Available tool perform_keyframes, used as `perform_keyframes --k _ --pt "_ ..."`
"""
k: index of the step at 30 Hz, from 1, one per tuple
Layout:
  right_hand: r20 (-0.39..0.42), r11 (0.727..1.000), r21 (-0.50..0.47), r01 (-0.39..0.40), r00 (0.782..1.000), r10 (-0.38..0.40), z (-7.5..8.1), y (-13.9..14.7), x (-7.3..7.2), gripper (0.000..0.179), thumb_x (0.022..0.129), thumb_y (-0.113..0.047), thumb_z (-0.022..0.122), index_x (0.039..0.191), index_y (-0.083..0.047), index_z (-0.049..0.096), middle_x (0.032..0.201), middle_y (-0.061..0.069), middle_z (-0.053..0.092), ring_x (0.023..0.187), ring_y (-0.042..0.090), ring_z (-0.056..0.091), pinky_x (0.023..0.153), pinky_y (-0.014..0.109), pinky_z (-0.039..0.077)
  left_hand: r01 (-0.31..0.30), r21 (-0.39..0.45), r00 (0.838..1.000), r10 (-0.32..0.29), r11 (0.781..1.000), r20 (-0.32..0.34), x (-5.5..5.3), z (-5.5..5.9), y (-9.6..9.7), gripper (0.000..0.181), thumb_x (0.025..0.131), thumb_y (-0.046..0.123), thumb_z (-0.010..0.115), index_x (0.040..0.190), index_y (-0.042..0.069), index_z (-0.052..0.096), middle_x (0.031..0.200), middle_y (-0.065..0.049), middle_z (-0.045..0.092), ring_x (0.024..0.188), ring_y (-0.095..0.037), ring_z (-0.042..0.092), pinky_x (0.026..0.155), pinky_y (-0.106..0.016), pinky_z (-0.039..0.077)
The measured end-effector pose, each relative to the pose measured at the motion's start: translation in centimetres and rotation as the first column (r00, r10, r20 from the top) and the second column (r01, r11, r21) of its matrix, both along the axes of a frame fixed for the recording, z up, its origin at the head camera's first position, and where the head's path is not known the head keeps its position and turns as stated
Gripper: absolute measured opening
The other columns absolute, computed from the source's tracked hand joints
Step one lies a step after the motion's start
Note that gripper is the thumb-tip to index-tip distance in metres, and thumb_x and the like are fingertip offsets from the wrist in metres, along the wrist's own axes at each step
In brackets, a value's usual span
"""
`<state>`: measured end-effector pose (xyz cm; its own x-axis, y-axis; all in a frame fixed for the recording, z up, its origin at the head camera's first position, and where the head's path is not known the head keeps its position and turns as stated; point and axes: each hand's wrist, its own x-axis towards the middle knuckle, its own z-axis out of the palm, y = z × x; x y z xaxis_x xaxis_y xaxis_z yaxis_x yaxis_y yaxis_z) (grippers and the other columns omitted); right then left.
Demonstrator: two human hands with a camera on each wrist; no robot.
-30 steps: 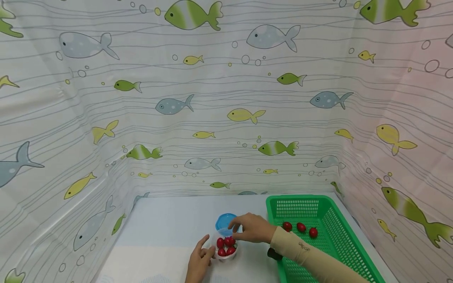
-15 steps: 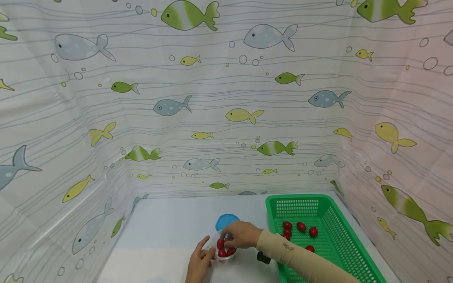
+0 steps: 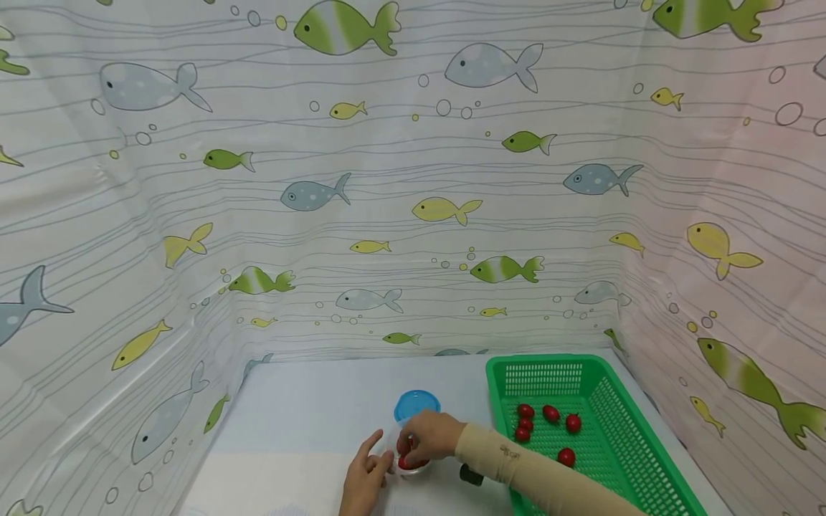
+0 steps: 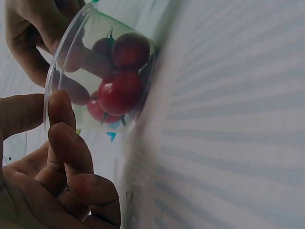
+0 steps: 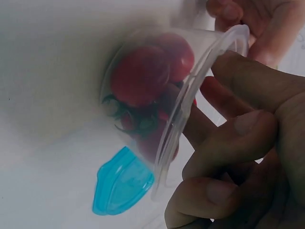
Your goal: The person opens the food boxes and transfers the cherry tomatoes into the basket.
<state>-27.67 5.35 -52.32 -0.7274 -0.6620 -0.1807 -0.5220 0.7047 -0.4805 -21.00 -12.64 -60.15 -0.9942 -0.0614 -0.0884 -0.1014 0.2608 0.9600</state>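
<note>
A clear plastic cup [image 4: 106, 28] with several red cherry tomatoes [image 4: 119, 93] in it stands on the table, its rim wider than its base. My left hand [image 3: 366, 473] pinches the rim from the left, the index finger pointing up in the head view. From the right, my right hand [image 3: 434, 436] reaches over the rim, its fingers down inside the cup among the tomatoes. The fingers appear to pinch one tomato; they partly hide it. Green stems show through the wall in the right wrist view. Just behind the cup lies a blue lid [image 3: 416, 405].
A green basket [image 3: 493, 387] on the right holds several more tomatoes [image 3: 566, 457]. The right forearm's beige sleeve crosses its near left edge. A white table [image 3: 290, 416] is enclosed by a fish-patterned curtain [image 3: 387, 236] at the back and sides.
My right hand has moved left and down from above the cup's far right rim into the cup, its fingers closing among the tomatoes. My left hand has stayed at the rim.
</note>
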Motion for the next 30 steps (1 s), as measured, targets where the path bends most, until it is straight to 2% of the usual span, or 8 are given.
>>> perform_keyframes --k 5,12,17,22,30 --pt "0.016 1.000 0.013 -0.011 1.000 0.011 -1.0 -0.6 -0.2 0.009 0.087 -0.021 0.082 0.095 -0.023 0.079 0.077 -0.018 0.064 0.071 0.000 0.058 0.066 0.022 0.049 -0.004 0.002 1.000 0.004 1.000 0.005 0.0 0.1 0.1 0.064 0.101 0.033 0.065 0.150 0.000 0.042 0.077 -0.003 0.067 0.066 -0.017 0.054 0.058 -0.026 0.041" --pt "-0.080 0.996 0.081 -0.041 0.996 0.048 -1.4 -1.3 -0.1 0.009 0.085 -0.020 0.084 0.093 -0.023 0.080 0.073 -0.018 0.061 0.067 -0.001 0.055 0.064 0.021 0.048 -0.003 0.008 1.000 0.003 1.000 0.004 0.1 0.2 0.2 0.062 0.101 0.030 0.065 0.150 0.000 0.041 0.076 -0.003 0.067 0.065 -0.017 0.054 0.060 -0.027 0.042" --pt "-0.099 0.995 0.096 -0.032 0.994 0.042 -1.5 -1.5 0.0 0.011 0.085 -0.020 0.084 0.095 -0.024 0.080 0.073 -0.019 0.062 0.067 -0.002 0.055 0.065 0.020 0.048 -0.004 0.004 1.000 0.004 1.000 -0.001 0.2 0.3 0.1 0.063 0.101 0.030 0.065 0.150 -0.001 0.041 0.076 -0.004 0.067 0.065 -0.017 0.054 0.060 -0.027 0.042" --pt "-0.081 0.996 0.081 -0.039 0.996 0.046 -1.6 -1.4 0.0 0.014 0.085 -0.018 0.083 0.098 -0.024 0.080 0.075 -0.019 0.063 0.068 -0.002 0.056 0.067 0.021 0.049 -0.002 0.007 1.000 0.002 1.000 -0.006 0.1 0.2 0.0 0.064 0.100 0.032 0.065 0.150 -0.002 0.042 0.076 -0.005 0.068 0.065 -0.018 0.054 0.060 -0.027 0.043" --pt "0.004 0.999 0.039 -0.012 1.000 0.012 -0.9 -1.0 0.1 0.019 0.086 -0.017 0.083 0.103 -0.023 0.077 0.078 -0.016 0.064 0.071 -0.001 0.057 0.068 0.023 0.049 0.004 0.024 1.000 -0.004 1.000 0.002 -0.1 -0.1 -0.2 0.072 0.097 0.039 0.068 0.150 -0.002 0.041 0.075 -0.002 0.067 0.065 -0.017 0.054 0.062 -0.028 0.045"
